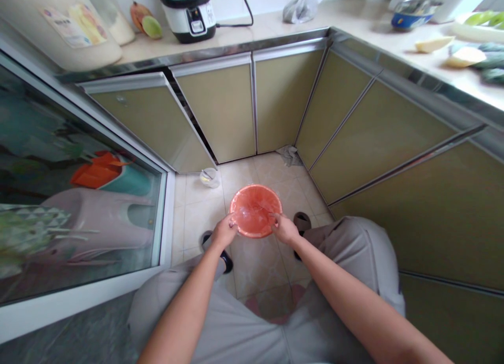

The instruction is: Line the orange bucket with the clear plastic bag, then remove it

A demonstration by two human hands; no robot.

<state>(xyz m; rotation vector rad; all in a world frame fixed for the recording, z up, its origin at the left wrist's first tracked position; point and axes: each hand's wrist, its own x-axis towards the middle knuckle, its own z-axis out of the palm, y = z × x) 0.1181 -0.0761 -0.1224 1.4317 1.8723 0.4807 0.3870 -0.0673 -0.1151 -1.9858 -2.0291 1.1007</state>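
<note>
A round orange-red plastic basin (255,212) is low down in front of me, between my feet. Its inside looks shiny and wrinkled, as if lined with see-through plastic film, though I cannot be sure. My left hand (225,232) is closed on the left side of its rim, thumb and fingers pinching the edge. At the right side, my right hand (285,228) grips the rim in a similar way, with fingertips just inside. Whether the basin rests on the floor or is held slightly above it, I cannot tell.
A small see-through tub (210,178) stands on the tiled floor near an ajar cabinet door (153,117). A grey cloth (289,155) lies in the cabinet corner. The counter holds a rice cooker (191,15), a metal bowl (413,13) and fruit. A glass door (79,196) is at left.
</note>
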